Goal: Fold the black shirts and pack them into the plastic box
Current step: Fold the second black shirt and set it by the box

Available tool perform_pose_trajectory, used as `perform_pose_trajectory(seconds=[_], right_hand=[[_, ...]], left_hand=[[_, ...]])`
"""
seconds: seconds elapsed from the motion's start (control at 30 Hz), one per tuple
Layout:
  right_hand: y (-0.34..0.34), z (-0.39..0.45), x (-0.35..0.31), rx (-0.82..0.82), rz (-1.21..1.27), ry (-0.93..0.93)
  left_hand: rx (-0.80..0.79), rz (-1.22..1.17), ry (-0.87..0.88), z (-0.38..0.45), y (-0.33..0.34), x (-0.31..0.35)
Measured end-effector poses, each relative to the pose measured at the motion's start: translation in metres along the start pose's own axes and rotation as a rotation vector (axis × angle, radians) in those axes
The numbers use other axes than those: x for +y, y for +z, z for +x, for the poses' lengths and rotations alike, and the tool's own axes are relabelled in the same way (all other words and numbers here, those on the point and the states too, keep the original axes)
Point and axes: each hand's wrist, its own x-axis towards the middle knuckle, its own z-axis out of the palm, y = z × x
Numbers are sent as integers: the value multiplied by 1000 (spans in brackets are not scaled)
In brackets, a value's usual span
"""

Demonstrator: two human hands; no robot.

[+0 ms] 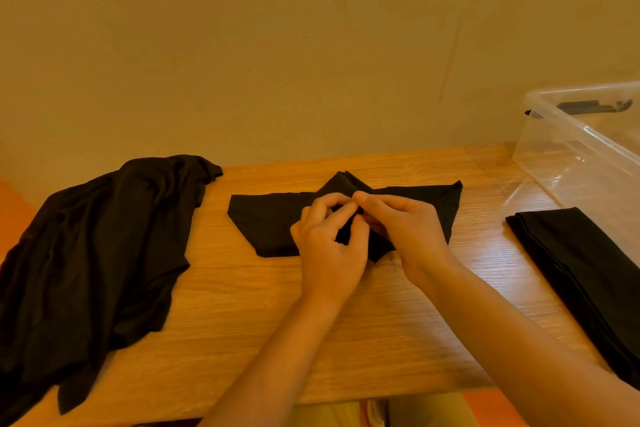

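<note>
Black shirt lies partly folded mid-tabletop; we pinch its centre fabric with both hands, left hand and right hand fingers curled. Clear plastic box stands far right.

Both hands meet with fingers curled, left hand touching right hand

I work in a plain domestic room: wood-grain table set against a bare plastered wall, clear storage box alongside.
</note>
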Motion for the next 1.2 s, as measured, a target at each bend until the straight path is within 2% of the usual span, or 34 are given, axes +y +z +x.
perform_pose_trajectory(seconds=[0.1,0.17,0.23,0.33,0.47,0.57,0.67,0.77,1.07,1.2], right_hand=[[-3,2,3,18,-44,11],[-5,3,6,42,-132,-39],[-5,4,10,51,-222,-107],[-1,5,13,43,-290,-191],[4,6,12,10,-302,-262],[6,8,14,-17,-295,-282],[5,9,16,-43,-302,-316],[3,9,19,-52,-323,-348],[-1,10,18,-50,-320,-377],[-2,8,17,-55,-347,-423]], left_hand=[[-93,-249,-222,5,-9,-1],[-106,-256,-335,22,-16,-3],[-174,-109,-432,50,-20,-2],[-384,48,-543,100,-14,-8],[-690,332,-619,151,13,-22],[-816,453,-666,173,34,-28],[-839,557,-606,184,53,-33],[-851,677,-443,191,64,-36],[-1020,699,-138,207,56,-42],[-1028,757,-57,211,48,-37]])
